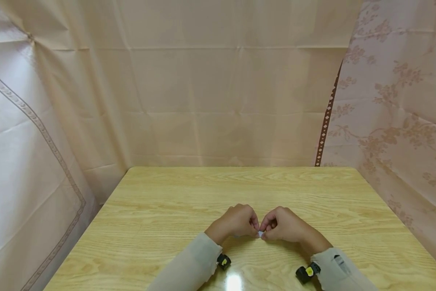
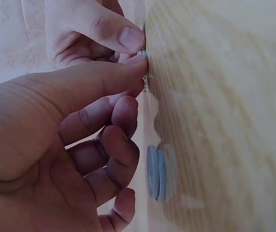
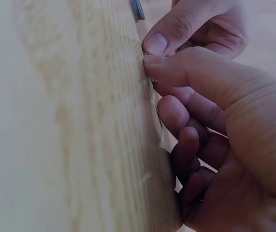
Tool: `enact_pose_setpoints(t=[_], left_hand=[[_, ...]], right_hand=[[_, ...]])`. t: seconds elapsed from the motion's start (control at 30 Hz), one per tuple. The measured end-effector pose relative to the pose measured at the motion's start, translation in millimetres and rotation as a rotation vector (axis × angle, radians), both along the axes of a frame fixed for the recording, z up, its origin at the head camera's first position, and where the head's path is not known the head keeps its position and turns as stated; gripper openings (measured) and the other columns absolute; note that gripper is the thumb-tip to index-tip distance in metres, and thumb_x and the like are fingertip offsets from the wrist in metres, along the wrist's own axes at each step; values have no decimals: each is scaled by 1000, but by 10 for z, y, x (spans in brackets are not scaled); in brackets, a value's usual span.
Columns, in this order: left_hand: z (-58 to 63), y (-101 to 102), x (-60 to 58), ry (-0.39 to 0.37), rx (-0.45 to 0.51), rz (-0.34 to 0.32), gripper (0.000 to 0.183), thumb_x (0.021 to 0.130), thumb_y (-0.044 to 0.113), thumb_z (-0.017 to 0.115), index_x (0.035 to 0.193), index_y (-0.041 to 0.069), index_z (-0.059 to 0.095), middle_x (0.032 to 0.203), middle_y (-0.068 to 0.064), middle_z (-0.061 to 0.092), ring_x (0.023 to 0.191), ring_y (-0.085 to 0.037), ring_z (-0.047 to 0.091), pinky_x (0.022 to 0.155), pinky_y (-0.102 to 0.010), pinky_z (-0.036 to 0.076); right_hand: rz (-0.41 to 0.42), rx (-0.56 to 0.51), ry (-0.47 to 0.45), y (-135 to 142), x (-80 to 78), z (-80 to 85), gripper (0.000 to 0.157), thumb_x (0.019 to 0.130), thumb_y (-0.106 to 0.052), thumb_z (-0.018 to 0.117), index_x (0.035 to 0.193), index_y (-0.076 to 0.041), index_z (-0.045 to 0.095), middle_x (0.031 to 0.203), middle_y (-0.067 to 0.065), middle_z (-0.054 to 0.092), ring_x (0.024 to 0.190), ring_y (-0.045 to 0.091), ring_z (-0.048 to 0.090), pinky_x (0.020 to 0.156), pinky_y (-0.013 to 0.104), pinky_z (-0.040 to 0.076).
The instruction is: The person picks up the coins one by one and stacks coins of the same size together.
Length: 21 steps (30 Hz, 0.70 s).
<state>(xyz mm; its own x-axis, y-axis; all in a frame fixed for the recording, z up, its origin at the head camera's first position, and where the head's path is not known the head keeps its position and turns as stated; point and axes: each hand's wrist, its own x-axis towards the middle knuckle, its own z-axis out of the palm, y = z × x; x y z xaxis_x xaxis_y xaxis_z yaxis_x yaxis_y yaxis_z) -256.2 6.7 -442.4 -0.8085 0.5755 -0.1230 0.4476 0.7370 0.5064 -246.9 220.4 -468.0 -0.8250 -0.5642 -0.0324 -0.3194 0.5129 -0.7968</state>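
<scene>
Thumb and fingers of my left hand pinch one side of a small pale bluish piece, low over the table. From the other side, the fingertips of my right hand pinch it too. Only a sliver of the piece shows between the thumbs in the left wrist view, so its kind is unclear. Beneath the left hand in that view, a round, flat blue-grey object like two stacked discs rests on the table. Part of a dark disc edge appears at the top of the right wrist view.
The light wood-grain table spreads around both hands, with a bright reflection near its front. Beige cloth hangs behind its back edge. Patterned cloth hangs at the left and right sides. A small black camera is strapped to each wrist.
</scene>
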Motion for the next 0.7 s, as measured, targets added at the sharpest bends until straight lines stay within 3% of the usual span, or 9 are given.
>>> enact_pose_setpoints(t=[0.3, 0.47, 0.57, 0.7], left_hand=[[16, -13, -16, -10, -9, 1, 20, 81, 25, 90, 70, 27, 73, 64, 16, 65, 62, -5, 58, 61, -25, 46], [39, -39, -23, 5, -6, -10, 20, 81, 26, 90, 70, 29, 73, 66, 18, 65, 64, -4, 59, 74, -32, 51], [61, -125, -27, 9, 12, -4, 19, 82, 26, 89, 71, 29, 73, 69, 19, 65, 66, -4, 60, 78, -35, 51], [128, -335, -49, 12, 40, 20, 17, 87, 27, 85, 75, 26, 72, 72, 16, 66, 63, -7, 61, 68, -30, 51]], right_hand=[[9, 1, 7, -12, 0, -3, 5, 86, -17, 85, 86, -16, 80, 75, -3, 73, 63, 1, 56, 56, 19, 48], [-4, 0, 5, -21, 4, 14, 6, 85, -17, 85, 87, -15, 80, 74, -3, 72, 62, 2, 55, 56, 20, 48], [2, -13, -1, -26, 12, 13, 9, 85, -19, 86, 90, -14, 80, 75, -1, 70, 63, 4, 55, 57, 21, 49], [-4, -28, -8, 13, 28, 12, 15, 87, -23, 85, 97, -14, 79, 81, 0, 70, 67, 6, 57, 59, 22, 51]])
